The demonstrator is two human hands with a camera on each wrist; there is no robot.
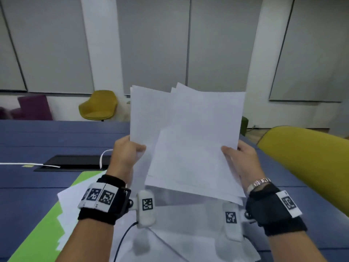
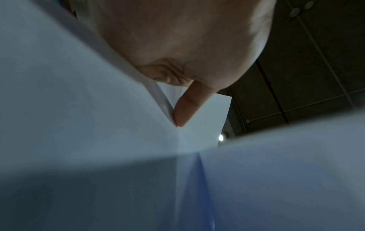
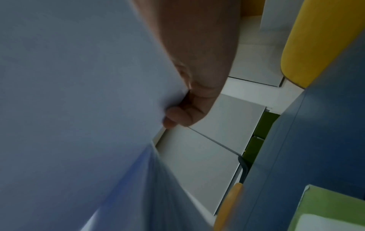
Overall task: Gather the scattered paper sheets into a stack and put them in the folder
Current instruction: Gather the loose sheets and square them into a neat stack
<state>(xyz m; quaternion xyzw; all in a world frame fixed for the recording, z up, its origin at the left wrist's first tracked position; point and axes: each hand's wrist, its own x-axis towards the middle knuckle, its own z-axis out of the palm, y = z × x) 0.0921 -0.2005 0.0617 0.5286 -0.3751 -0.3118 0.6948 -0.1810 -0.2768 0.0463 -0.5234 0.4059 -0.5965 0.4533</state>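
Nearest the worktop's [image 1: 37,190] near edge, more loose sheets [image 1: 170,242] lay spread under the wrists, partly on the green folder [image 1: 37,229] at the near left. Above them the left hand [image 1: 125,151] pinched the left edge of the raised paper stack [image 1: 187,133], thumb on the near face, and the right hand [image 1: 240,157] pinched the right edge in the same way. That stack stood nearly upright, its long axis running up and away from the person, top edge toward the far wall; the sheets were fanned, their corners out of line. As a judgement, the risks were these: the inner sheets, held only by side pinches, could slide out and drop, and squaring them too hard against the worktop could buckle the lower edges or scatter the sheets lying there. Farther off sat a black tray [image 1: 75,161] and a yellow chair [image 1: 98,105].
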